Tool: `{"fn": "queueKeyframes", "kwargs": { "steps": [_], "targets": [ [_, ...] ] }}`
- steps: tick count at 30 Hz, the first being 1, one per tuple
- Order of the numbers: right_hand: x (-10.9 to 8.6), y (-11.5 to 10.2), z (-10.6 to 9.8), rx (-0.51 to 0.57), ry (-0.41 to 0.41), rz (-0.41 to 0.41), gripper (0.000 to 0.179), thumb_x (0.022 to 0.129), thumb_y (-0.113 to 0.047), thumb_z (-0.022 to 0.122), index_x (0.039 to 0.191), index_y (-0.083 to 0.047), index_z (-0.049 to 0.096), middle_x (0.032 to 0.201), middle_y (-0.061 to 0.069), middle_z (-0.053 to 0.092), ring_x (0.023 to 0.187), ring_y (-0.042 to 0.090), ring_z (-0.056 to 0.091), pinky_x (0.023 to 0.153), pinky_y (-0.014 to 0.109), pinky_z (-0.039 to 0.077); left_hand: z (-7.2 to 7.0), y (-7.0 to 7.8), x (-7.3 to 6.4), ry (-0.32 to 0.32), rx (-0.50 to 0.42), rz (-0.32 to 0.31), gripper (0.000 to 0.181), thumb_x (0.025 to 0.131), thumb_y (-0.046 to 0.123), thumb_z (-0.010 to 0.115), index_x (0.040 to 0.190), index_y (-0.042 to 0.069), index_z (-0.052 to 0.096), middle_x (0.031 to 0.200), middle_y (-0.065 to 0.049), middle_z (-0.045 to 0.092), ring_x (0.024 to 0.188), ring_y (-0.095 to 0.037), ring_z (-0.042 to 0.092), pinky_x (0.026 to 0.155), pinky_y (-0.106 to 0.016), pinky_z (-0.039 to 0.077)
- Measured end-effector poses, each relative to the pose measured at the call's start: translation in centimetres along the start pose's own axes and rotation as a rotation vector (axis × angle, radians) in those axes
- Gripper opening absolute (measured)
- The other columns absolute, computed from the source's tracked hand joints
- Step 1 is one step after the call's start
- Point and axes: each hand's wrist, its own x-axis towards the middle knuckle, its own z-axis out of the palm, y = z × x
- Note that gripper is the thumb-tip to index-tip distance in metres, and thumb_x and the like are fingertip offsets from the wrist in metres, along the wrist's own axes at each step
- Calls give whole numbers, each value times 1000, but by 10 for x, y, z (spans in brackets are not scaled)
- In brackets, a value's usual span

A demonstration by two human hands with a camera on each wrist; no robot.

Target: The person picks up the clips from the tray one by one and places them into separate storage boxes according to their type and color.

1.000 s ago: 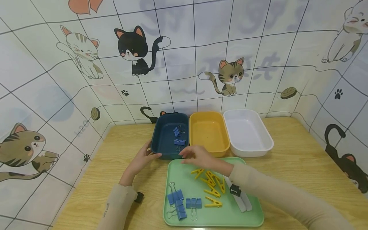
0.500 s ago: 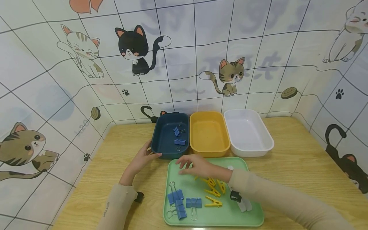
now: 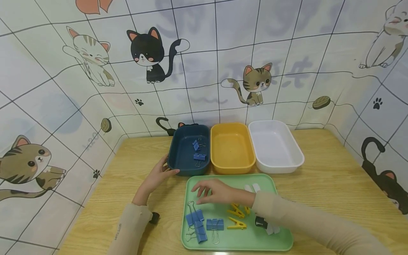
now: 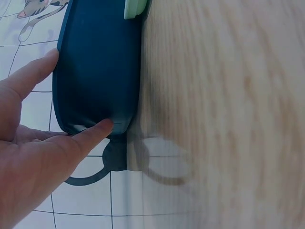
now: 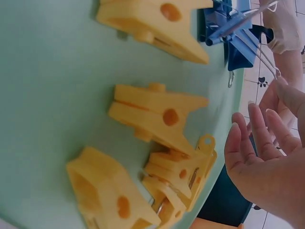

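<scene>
My left hand (image 3: 157, 176) rests at the near left corner of the dark blue bin (image 3: 183, 170). Its thumb and fingers are spread and touch the outer walls, as the left wrist view also shows. Inside that bin lie blue binder clips (image 3: 199, 157). Over the green tray (image 3: 248, 242) hovers my right hand (image 3: 216, 192), fingers loosely bent and holding nothing. Just in front of it, at the tray's left, lie 3 larger blue binder clips (image 3: 200, 232). Yellow clothespins (image 5: 147, 114) lie in the tray's middle, some hidden under my right forearm.
A yellow bin (image 3: 232, 169) and a white bin (image 3: 280, 169) stand in a row right of the blue one, behind the tray. Two pale strip-like items (image 3: 256, 187) lie on the tray, partly under my right arm. A cat-patterned sheet (image 3: 204, 81) encloses the wooden table (image 3: 318, 159).
My right hand has moved from the blue bin's near edge down and slightly left over the tray toward the binder clips. The left hand stays at the bin's corner.
</scene>
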Motion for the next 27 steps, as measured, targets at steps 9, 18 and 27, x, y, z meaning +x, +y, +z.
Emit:
{"fn": "queueKeyframes", "kwargs": {
  "steps": [9, 18, 27],
  "targets": [
    [-2, -1, 6, 31, -78, 37, 39, 95, -16, 80, 130, -4, 68, 110, 11, 77, 91, 5, 70, 84, 21, 57, -1, -3, 1, 1, 8, 7, 90, 103, 20, 71, 170, 10, 12, 173, -23, 17, 155, -54, 25, 120, -65, 36],
    [-4, 1, 12, 19, -114, 88, 39, 87, -11, 88, 122, -7, 71, 105, 4, 76, 93, 4, 66, 89, 21, 55, -1, -2, 1, 3, 13, -4, 89, 103, 19, 70, 170, 10, 12, 173, -23, 17, 156, -53, 25, 120, -65, 36],
    [-4, 1, 13, -82, -138, 82, 39, 82, -9, 92, 117, -7, 74, 103, -1, 75, 91, 2, 62, 84, 20, 54, -1, 0, 0, 0, 6, -4, 87, 104, 18, 68, 170, 10, 11, 174, -24, 15, 156, -53, 23, 120, -65, 35]
  ]
}}
